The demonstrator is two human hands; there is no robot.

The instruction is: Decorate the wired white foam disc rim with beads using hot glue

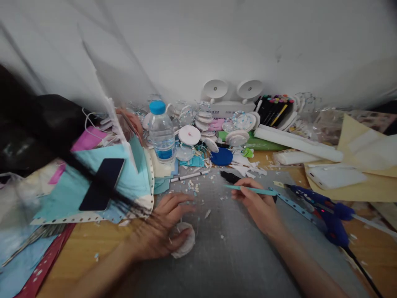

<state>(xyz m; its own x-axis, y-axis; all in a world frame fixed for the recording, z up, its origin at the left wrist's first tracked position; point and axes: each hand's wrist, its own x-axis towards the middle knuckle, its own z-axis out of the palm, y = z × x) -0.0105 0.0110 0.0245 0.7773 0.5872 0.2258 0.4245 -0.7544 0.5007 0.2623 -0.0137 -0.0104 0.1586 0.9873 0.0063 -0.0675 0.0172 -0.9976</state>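
Note:
My left hand (163, 227) rests low over the grey cutting mat, its fingers spread and slightly blurred. Its thumb lies on a white round disc (187, 245) with a rough edge; part of the disc is hidden under the hand. On the other side of the mat, my right hand (256, 203) pinches a thin light-blue paper strip (260, 191) between thumb and fingers. A dotted blue strip (294, 205) stretches from there toward the glue gun. Just beyond the right fingertips is a dark object (229, 177) whose kind I cannot make out.
A blue glue gun (331, 217) lies at right with its cable. Behind the grey mat (217, 273) stand a water bottle (162, 138), several white discs (190, 135) and a marker box (277, 111). A phone (104, 182) lies on blue paper. Dark blurred strands cross the left side.

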